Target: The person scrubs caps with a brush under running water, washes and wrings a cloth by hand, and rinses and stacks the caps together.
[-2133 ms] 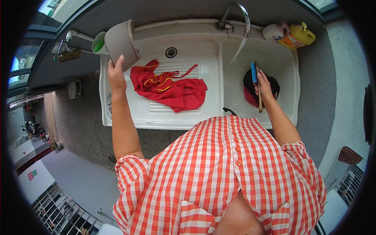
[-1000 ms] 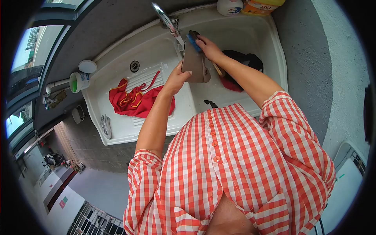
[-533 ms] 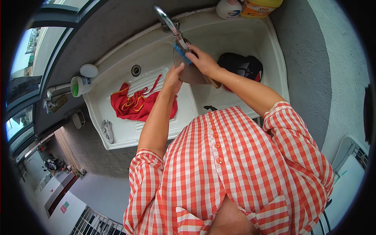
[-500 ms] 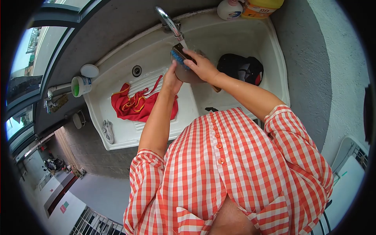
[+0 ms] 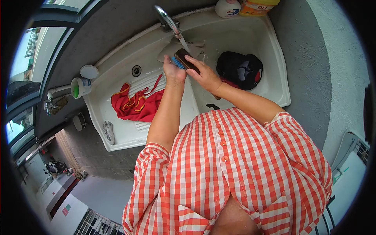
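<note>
My right hand grips a scrubbing brush with a dark brown back and blue bristles. A brown end, perhaps its handle, shows below the right wrist. My left hand is beside the bristles, palm up and fingers stretched out; whether it touches them I cannot tell. Water runs from the chrome faucet just behind the brush. A greyish, rounded thing lies under the faucet, partly hidden by the hands and brush; its kind is unclear. Right of my hands, a black cap rests in the deep basin.
The white sink has a ribbed left side holding a red cloth with yellow trim. A grey rag lies at its left edge. A white tub hangs beyond. A white bottle and a yellow container stand behind.
The greyish thing has left my left hand and lies farther back under the faucet. My left hand has turned palm up. The brush has shifted slightly down, still in my right hand.
</note>
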Available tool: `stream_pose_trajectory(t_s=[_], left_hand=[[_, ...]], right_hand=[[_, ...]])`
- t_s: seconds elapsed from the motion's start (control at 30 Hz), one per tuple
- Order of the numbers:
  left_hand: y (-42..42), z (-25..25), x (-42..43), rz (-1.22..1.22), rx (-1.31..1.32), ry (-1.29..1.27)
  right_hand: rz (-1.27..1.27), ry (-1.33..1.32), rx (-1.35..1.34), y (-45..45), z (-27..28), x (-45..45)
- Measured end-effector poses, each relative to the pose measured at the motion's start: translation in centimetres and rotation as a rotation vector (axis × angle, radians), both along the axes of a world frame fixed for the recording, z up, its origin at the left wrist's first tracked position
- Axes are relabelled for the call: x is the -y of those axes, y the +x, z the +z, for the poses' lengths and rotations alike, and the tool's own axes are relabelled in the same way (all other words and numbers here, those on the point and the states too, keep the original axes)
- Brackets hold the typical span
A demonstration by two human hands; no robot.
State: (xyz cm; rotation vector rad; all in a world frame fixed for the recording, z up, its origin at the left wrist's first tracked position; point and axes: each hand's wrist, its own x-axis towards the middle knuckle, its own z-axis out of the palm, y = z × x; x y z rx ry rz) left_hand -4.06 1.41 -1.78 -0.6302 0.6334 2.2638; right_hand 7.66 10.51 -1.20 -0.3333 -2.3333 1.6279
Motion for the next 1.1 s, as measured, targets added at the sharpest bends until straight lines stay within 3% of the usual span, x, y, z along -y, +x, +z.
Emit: stream_pose_trajectory(t_s=[0.1,0.17,0.33,0.37,0.4,0.5,0.57,0.63,0.7,0.77,0.83,0.9,0.93,0.97,1.03,1.1], left_hand=[[1.3,0.9,-0.3,0.049,0.019,0.136],[2.4,1.3,-0.9,0.041,0.021,0.199],[0.6,0.8,0.5,0.101,0.06,0.135],[0.7,1.1,0.6,0.112,0.137,0.05],[0.8,0.8,0.6,0.12,0.058,0.218],[1.8,0.8,0.0,0.083,0.033,0.257],[1.3,0.9,0.0,0.094,0.03,0.261],[0.9,0.7,0.2,0.123,0.025,0.273],[0.8,0.4,0.9,-0.036,-0.003,-0.009],[2.4,0.7,0.2,-0.09,-0.071,-0.013],[4.3,0.8,-0.7,-0.301,-0.244,-0.129],[4.5,-0.4,-0.5,-0.307,-0.303,-0.151],[4.3,-0.4,0.0,-0.294,-0.253,-0.103],[4.2,-0.4,0.5,-0.275,-0.205,-0.056],[4.2,0.2,0.8,-0.278,-0.262,-0.089],[4.7,0.1,0.7,-0.459,-0.387,-0.107]], right_hand=[[-0.036,-0.042,0.152,-0.4,-2.1,-2.9],[-0.211,-0.218,0.325,-0.2,-2.9,-4.1],[-0.018,-0.001,-0.11,0.9,-0.3,1.6],[-0.02,-0.007,-0.107,0.7,-0.8,1.0],[-0.093,-0.011,-0.09,0.1,-1.7,-0.6],[-0.259,-0.119,0.039,-1.0,-2.7,-3.6],[-0.193,-0.016,-0.039,-0.9,-2.1,-3.1],[0.047,0.084,-0.058,0.3,-0.4,-0.2],[0.05,0.088,-0.069,0.2,-0.5,0.7],[-0.028,0.028,0.031,-0.8,-1.9,-2.0],[-0.113,-0.027,0.125,-1.3,-1.8,-3.1],[-0.071,0.008,0.168,-1.5,-0.9,-3.4],[0.013,0.078,-0.066,-1.4,-0.7,-2.0],[0.073,0.01,0.034,-1.3,-0.5,-0.4],[-0.003,-0.025,-0.058,-2.5,-1.6,-0.6],[-0.139,-0.235,0.207,-3.4,-2.8,-3.0]])
